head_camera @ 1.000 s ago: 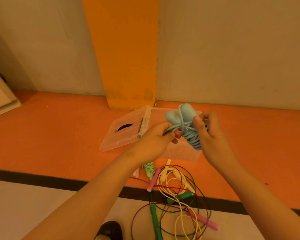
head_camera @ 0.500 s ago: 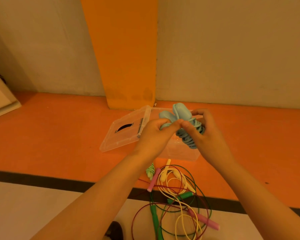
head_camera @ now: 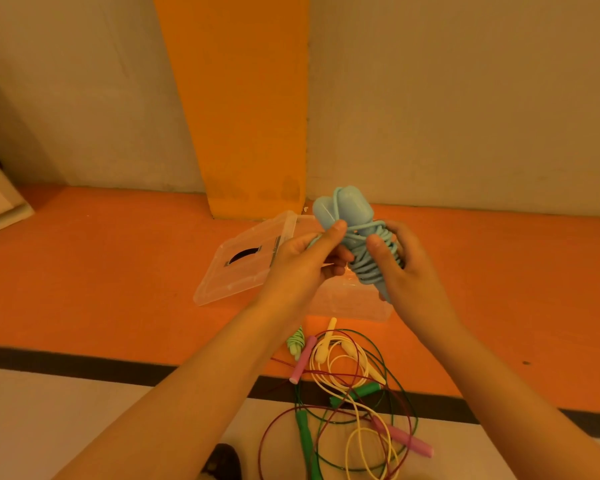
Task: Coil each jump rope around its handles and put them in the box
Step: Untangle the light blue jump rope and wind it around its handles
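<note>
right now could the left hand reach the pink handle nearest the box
Probably not yet: the left hand is busy pinching the blue rope; the pink handle lies uncovered beneath it.

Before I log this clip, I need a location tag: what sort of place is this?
Probably a gym or playroom floor, at a guess: orange flooring with a black line, a plain wall with an orange pillar, and loose jump ropes beside a clear plastic box.
</note>
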A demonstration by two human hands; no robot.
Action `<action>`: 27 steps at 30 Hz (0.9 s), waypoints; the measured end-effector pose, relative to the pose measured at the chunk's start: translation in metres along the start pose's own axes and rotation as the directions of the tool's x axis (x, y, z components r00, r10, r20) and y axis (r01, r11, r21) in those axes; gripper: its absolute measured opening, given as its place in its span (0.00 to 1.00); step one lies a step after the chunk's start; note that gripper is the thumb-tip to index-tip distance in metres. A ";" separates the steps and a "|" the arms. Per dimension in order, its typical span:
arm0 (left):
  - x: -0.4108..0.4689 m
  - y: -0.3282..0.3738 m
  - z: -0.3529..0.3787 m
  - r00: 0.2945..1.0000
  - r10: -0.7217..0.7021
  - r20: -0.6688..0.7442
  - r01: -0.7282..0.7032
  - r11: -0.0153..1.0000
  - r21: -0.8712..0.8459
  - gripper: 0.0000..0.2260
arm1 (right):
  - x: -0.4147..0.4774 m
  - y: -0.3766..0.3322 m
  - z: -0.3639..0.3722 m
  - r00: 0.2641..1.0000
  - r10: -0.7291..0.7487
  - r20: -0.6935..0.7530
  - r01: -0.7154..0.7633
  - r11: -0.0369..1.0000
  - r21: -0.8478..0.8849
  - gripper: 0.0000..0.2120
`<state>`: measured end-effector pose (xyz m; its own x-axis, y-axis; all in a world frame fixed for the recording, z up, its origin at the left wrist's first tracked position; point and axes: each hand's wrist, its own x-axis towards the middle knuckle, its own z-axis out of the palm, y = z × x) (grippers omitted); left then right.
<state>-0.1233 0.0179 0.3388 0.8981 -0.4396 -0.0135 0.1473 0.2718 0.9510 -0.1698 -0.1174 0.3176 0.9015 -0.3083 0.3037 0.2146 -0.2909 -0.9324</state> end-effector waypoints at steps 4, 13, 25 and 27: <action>0.001 0.004 0.001 0.999 -0.016 -0.032 0.014 0.996 -0.083 0.10 | 0.002 0.002 -0.001 0.999 0.024 0.025 -0.024 1.000 -0.007 0.13; 0.001 -0.002 0.001 0.999 0.029 0.022 -0.032 0.989 0.144 0.12 | 0.002 0.006 0.001 0.992 0.005 -0.126 -0.012 0.998 -0.054 0.14; -0.018 -0.003 0.004 0.934 0.184 0.308 -0.319 0.818 0.479 0.22 | -0.001 0.013 -0.001 0.976 -0.045 -0.213 -0.014 0.963 -0.271 0.19; -0.019 -0.003 0.005 0.922 0.190 0.338 -0.343 0.805 0.484 0.24 | -0.001 0.010 -0.001 0.973 -0.044 -0.228 -0.021 0.961 -0.275 0.19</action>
<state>-0.1430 0.0213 0.3377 0.7154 -0.6433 0.2725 -0.3901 -0.0442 0.9197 -0.1688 -0.1212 0.3080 0.7818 -0.4933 0.3812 0.0841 -0.5224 -0.8485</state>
